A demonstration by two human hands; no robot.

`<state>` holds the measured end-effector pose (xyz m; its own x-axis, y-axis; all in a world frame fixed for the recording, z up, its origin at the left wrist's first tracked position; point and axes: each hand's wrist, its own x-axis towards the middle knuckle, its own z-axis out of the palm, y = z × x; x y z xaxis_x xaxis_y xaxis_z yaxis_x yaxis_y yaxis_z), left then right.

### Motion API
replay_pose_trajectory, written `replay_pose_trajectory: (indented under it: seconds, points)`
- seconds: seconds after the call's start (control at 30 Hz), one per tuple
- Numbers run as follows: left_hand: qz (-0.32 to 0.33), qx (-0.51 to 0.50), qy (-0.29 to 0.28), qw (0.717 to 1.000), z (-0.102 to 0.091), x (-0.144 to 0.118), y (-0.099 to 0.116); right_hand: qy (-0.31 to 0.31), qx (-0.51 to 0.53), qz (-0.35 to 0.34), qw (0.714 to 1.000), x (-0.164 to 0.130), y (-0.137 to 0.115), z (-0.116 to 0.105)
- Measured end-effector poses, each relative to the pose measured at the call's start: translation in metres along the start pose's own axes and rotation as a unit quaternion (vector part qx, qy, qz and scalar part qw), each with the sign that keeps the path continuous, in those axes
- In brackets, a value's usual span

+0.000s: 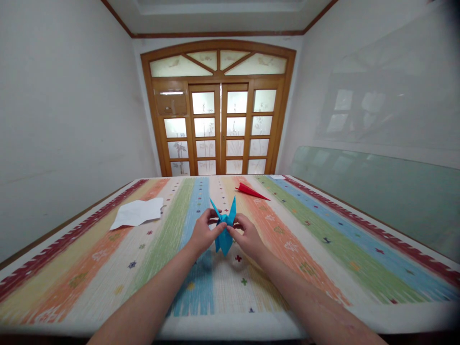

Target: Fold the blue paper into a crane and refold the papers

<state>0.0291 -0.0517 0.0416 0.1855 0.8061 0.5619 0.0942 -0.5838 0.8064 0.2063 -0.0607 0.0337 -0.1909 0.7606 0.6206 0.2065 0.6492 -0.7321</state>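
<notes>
Blue folded paper point(225, 243) sits pinched thumb-to-finger by left hand point(204, 231) and right hand point(247, 234), both nearly closed; uneven pull could tear or mis-crease it.

You seem to be in a room of a home: ahead of you stand wooden doors point(217, 129) with patterned glass panes point(204, 127) under an arched frame point(217, 45), brown trim point(215, 35) runs along the ceiling point(215, 21) above plain white walls point(72, 105), and a colourful striped cloth point(172, 225) with small motifs covers the desk point(9, 260) before you.
</notes>
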Motion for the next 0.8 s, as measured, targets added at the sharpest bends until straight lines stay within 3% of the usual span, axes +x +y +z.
replay_pose_trajectory:
  seconds: [0.1,0.37,0.8]
  points:
    - [-0.005,-0.012,-0.013,1.000,0.000,0.000,0.002,-0.015,0.026,0.002,1.000,0.000,0.000,0.001]
    - [-0.026,-0.051,-0.011,0.998,-0.002,0.003,-0.006,-0.051,0.184,0.100,0.976,0.001,0.006,0.003]
    - [-0.101,-0.138,-0.005,0.985,-0.001,0.006,-0.009,0.001,0.236,0.183,0.954,0.002,0.008,-0.001]
